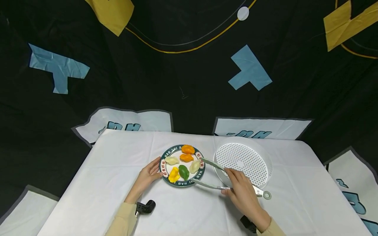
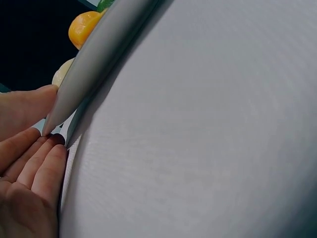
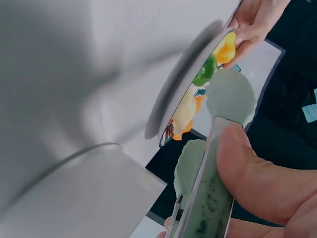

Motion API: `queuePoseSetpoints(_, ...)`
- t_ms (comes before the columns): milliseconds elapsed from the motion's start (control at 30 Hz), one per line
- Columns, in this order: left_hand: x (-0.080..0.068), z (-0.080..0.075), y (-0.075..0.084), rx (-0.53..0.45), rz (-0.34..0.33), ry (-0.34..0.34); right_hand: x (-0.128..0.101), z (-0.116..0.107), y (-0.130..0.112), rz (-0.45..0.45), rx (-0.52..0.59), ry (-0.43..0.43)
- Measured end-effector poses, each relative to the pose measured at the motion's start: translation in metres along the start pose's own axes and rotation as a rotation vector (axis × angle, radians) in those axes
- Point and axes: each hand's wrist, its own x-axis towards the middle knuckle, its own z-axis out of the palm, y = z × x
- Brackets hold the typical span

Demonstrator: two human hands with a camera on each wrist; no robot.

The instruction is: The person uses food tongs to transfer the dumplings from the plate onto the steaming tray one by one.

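A round plate (image 1: pixel 166 156) with a green lettered rim lies on the white tablecloth and carries several dumplings: two orange (image 1: pixel 187 149), two pale (image 1: pixel 172 160), one yellow (image 1: pixel 174 174) and one green (image 1: pixel 183 171). My left hand (image 1: pixel 149 173) touches the plate's left rim (image 2: pixel 79 69) with straight fingers (image 2: pixel 34 163). My right hand (image 1: pixel 242 188) grips pale green tongs (image 1: pixel 211 163), whose two tips (image 3: pixel 230 94) stand apart at the plate's right side, near a pale dumpling (image 1: pixel 194 166). Nothing is between the tips.
A white perforated round tray (image 1: pixel 243 159) lies right of the plate, partly under my right hand. The white cloth (image 1: pixel 103 183) covers the table; its edges fall off at left, right and back. Black backdrop with blue and yellow patches stands behind.
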Motion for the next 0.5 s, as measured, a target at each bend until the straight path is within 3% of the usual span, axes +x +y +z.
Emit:
queuePoseSetpoints(333, 0.001, -0.001, -0.001, -0.031, -0.006, -0.016, 0.017, 0.006, -0.003, 0.005, -0.058, -0.038)
queuePoseSetpoints(500, 0.000, -0.001, -0.004, -0.031, 0.043, -0.014, 0.022, 0.007, -0.005, -0.007, -0.096, -0.046)
